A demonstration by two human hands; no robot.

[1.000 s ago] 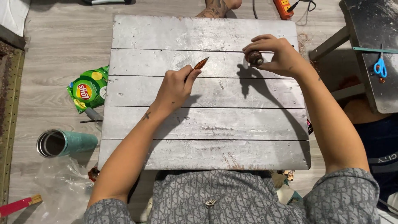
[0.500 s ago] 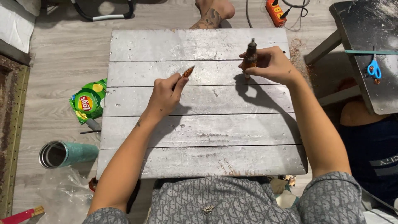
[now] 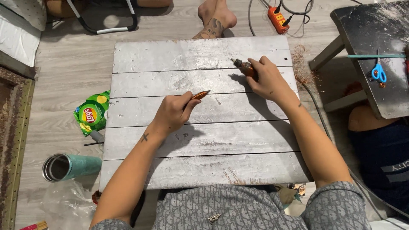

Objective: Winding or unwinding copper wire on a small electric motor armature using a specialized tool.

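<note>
The left hand [image 3: 172, 113] grips a small orange cone [image 3: 200, 95] near the table [image 3: 204, 170] middle, tip pointing right and slightly up. The right hand [image 3: 266, 79] grips a brown bottle [image 3: 243, 67] near the far edge, nozzle pointing up-left.

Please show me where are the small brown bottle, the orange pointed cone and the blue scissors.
Small brown bottle [image 3: 246, 68], head view, on its body.
Orange pointed cone [image 3: 201, 94], head view, near its tip.
Blue-handled scissors [image 3: 378, 72], head view, on the handles.
</note>
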